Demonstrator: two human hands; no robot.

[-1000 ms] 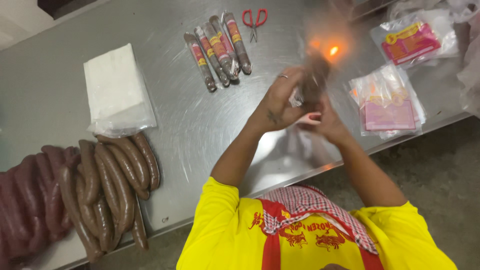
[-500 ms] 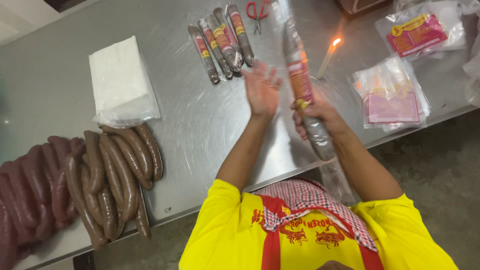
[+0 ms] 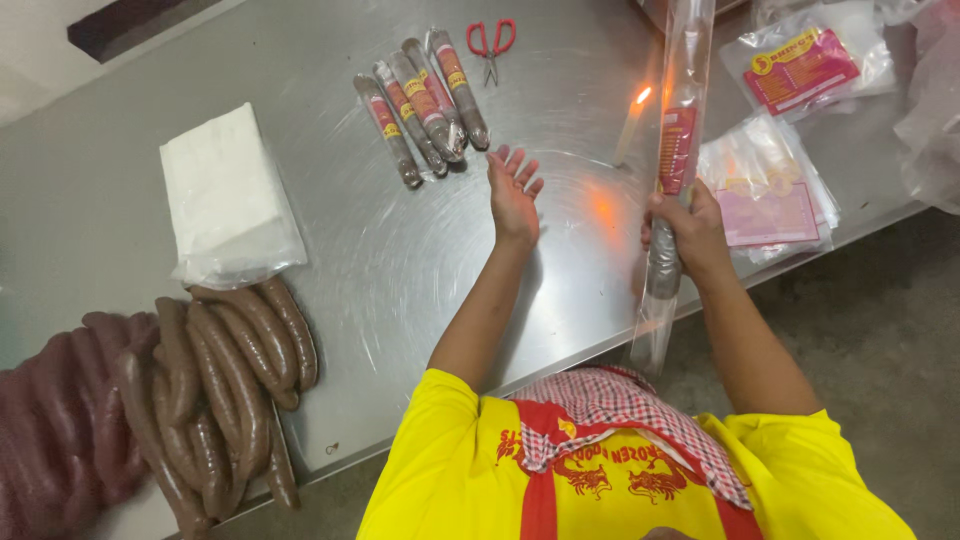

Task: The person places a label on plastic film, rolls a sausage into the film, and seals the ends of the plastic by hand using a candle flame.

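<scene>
Head view: a bagged sausage (image 3: 672, 200) is gripped upright by the right hand (image 3: 688, 228), while the left hand (image 3: 513, 190) is spread empty over the steel table (image 3: 400, 250).

right hand (image 3: 688, 228) gripping bagged sausage (image 3: 672, 190), left hand (image 3: 512, 190) spread open

Seen from the single camera on my head, looking steeply down past my yellow shirt (image 3: 640, 490) at six o'clock onto the steel table (image 3: 400, 250), which fills the frame from nine to two o'clock. My left hand (image 3: 513, 190) sits near centre, my right hand (image 3: 685, 225) toward three o'clock, both at arm's length. The table's near edge runs diagonally, with bare floor (image 3: 880, 330) at four o'clock. No second view overlaps this one.
</scene>
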